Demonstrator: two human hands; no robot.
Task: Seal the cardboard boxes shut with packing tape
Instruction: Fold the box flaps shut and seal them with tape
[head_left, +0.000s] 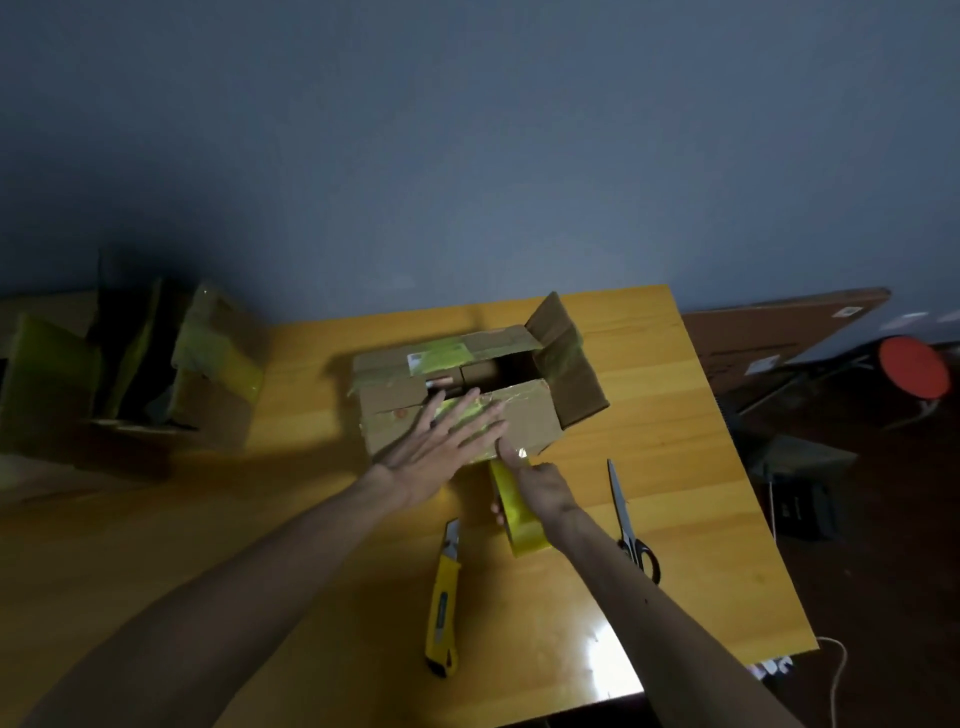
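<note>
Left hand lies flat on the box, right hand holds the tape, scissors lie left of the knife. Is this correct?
No: the head view shows the scissors right of the knife. The rest is correct.

Dim, soft frame; glare on the table (597, 660) (edges bowed).

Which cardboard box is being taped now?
The centre box: the left hand presses flat on it while the right hand holds the tape roll at its near edge. The other boxes stand untouched at far left.
</note>
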